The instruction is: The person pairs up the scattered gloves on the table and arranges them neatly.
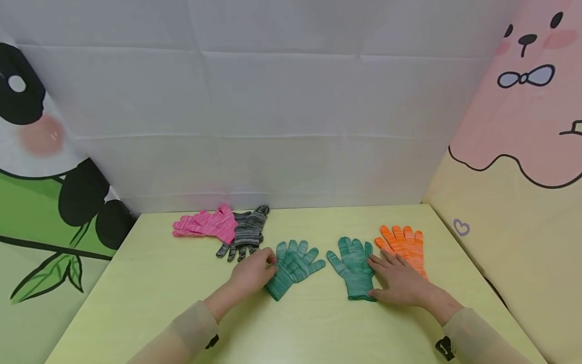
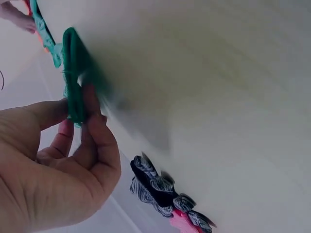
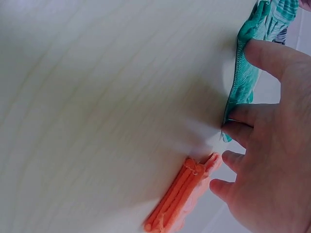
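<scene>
Two green knitted gloves lie side by side on the table, fingers pointing away from me. My left hand (image 1: 254,272) pinches the cuff edge of the left green glove (image 1: 293,265); the left wrist view shows that cuff (image 2: 74,73) raised between thumb and fingers. On the right green glove (image 1: 356,270), my right hand (image 1: 400,280) rests its thumb and fingertips along the right edge, fingers spread and fairly straight. Just beyond that hand is an orange glove (image 1: 406,245), partly covered by it in the head view.
A pink glove (image 1: 209,224) and a grey-and-black striped glove (image 1: 249,230) lie touching at the table's back left. A white sheet (image 1: 282,126) hangs behind the pale yellow table (image 1: 318,333). Printed cartoon panels stand at the left and right sides.
</scene>
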